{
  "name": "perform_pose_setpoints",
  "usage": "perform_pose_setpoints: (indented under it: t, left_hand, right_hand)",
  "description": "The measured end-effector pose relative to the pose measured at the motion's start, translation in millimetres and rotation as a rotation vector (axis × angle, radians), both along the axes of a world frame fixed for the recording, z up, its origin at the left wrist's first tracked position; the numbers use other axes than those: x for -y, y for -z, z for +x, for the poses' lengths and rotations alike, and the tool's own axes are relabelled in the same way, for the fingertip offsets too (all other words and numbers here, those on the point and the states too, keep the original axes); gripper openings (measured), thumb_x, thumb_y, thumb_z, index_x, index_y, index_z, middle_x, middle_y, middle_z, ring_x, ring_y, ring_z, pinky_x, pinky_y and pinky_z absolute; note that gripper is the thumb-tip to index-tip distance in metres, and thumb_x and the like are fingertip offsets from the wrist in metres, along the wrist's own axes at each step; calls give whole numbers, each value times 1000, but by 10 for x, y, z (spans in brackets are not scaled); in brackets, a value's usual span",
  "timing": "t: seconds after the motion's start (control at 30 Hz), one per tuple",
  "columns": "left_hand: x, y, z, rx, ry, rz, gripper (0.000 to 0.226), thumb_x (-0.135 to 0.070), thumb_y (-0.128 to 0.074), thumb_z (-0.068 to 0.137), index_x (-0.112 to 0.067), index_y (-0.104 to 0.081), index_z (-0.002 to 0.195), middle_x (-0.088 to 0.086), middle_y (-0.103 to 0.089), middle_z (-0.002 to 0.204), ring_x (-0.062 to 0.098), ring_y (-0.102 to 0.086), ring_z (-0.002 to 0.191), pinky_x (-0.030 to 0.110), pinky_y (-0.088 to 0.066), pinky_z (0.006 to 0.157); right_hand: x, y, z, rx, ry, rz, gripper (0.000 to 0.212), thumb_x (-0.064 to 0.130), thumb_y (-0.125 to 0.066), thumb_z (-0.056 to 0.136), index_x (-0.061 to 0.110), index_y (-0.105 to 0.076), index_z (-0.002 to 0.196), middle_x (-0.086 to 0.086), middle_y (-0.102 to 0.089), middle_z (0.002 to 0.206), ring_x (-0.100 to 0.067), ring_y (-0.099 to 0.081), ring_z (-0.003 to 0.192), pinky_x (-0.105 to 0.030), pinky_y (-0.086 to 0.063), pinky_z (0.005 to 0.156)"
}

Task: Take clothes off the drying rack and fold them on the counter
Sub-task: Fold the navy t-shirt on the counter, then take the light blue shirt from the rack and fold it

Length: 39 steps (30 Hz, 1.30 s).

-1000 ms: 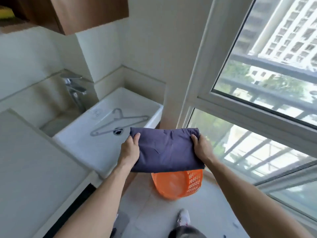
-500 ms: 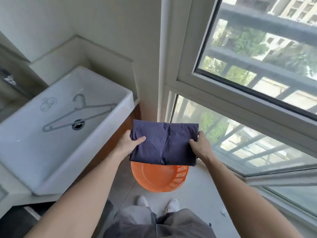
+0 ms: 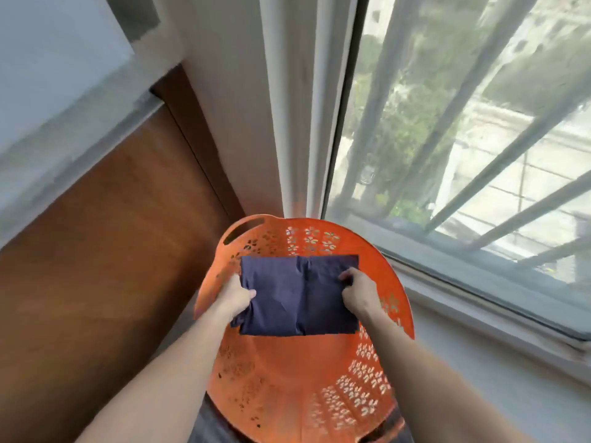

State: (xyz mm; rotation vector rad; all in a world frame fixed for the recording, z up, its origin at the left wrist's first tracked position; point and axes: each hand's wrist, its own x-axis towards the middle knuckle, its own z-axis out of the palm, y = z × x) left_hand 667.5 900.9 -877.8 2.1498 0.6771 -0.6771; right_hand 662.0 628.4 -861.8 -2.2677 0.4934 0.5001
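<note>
A: Down at the bottom edge, closest to the lens?

B: Only a strip of grey fabric (image 3: 208,430), half hidden behind the basket (image 3: 281,378). Too little showing to name further.

A: And next out?

B: Two bare forearms, reaching forward over the orange basket. Round, pierced with small flower cut-outs along the wall, with a handle slot (image 3: 244,230) at the far left of the rim.

A: State of the left hand (image 3: 235,295)?

B: Clamped on the left edge of the cloth (image 3: 297,295). Thumb on top, pressed flat. Other fingers tucked beneath, out of sight.

A: And of the right hand (image 3: 359,294)?

B: Much the same on the right edge. Thumb on top, pointing inward, fingers curled under the fold.

A: Where exactly, the cloth?

B: Dark navy, folded into a neat rectangle, held level between both hands over the basket's mouth, covering part of the far wall. Touching the basket or not: cannot tell.

A: Beyond that?

B: To the left, a brown wood panel (image 3: 112,251), with a pale blurred slab (image 3: 48,75) above. Dead ahead, a white post (image 3: 287,107) rising just behind the rim. To the right, pale floor (image 3: 479,410), then a sill (image 3: 479,282) and a window (image 3: 463,139) with slanted grey bars (image 3: 372,91). Farthest, through the glass, green trees (image 3: 406,123), smeared by blur.
</note>
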Motion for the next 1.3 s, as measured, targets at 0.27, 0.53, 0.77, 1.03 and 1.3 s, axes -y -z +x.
perform_pose_setpoints:
  t: [0.27,0.53,0.77,1.03,1.3]
  left_hand:
    - [-75,2026,257,-52,63,-3,64,-6,-70,83,-13,-49,143,11,-54,143,30,-52,130,43,-41,110]
    - [98,1667,146,-113,39,29,58,-22,-70,91,-11,-45,143,13,-52,142,31,-51,129,37,-41,107]
    - [577,-745,-12,26,29,-141,25,-12,-59,96,-20,-61,120,3,-67,113,19,-62,103,32,-47,92]
    - [1339,-3996,-392,219,56,-329,19,-9,-53,98,-19,-63,111,1,-74,89,16,-70,79,25,-50,60]
    - [2042,-6026,-1007,419,212,-450,18,-11,-51,101,-20,-66,98,7,-73,90,19,-69,80,28,-53,69]
  right_hand:
    - [-160,1652,122,-88,13,-85,40,2,-51,82,20,-65,115,-6,-62,127,-27,-57,118,-32,-44,94]
    - [-40,1590,41,-113,-35,-69,46,2,-49,82,12,-65,124,-13,-59,132,-30,-55,122,-32,-42,103]
    - [215,-590,-196,42,-12,-26,32,6,-49,85,19,-74,101,-8,-62,113,-27,-61,107,-33,-46,97]
    - [747,-3789,-644,148,9,-12,32,7,-47,90,18,-72,106,-9,-63,120,-24,-58,113,-31,-41,97]
    - [1307,-5734,-1331,392,81,41,24,7,-53,92,16,-74,101,0,-75,102,-17,-67,97,-27,-50,88]
